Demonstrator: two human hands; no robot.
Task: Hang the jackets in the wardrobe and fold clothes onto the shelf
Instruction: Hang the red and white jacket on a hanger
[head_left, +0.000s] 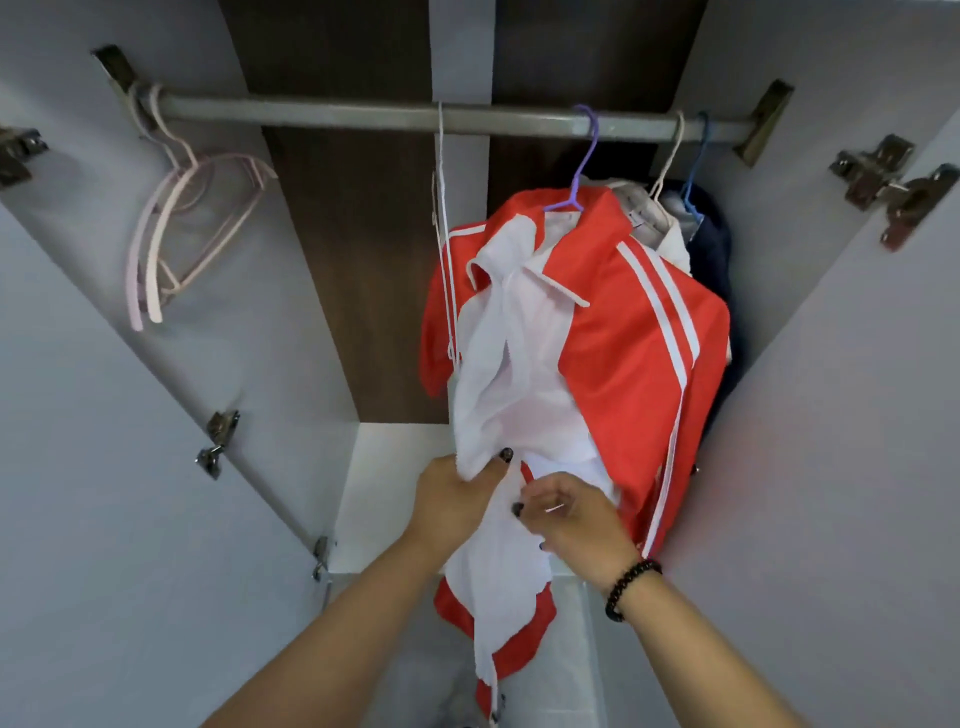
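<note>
Both hands, left hand (452, 493) and right hand (576, 514), on hanging red jacket (623, 364)

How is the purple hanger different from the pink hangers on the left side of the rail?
The purple hanger carries the red jacket, while the pink hangers carry nothing. The purple hanger hangs alone toward the right of the rail, next to other hung clothes; the pink hangers are bunched together at the far left end, against the wardrobe wall. The purple one is darker, the pink ones pale. Both hook over the same rail.
</note>
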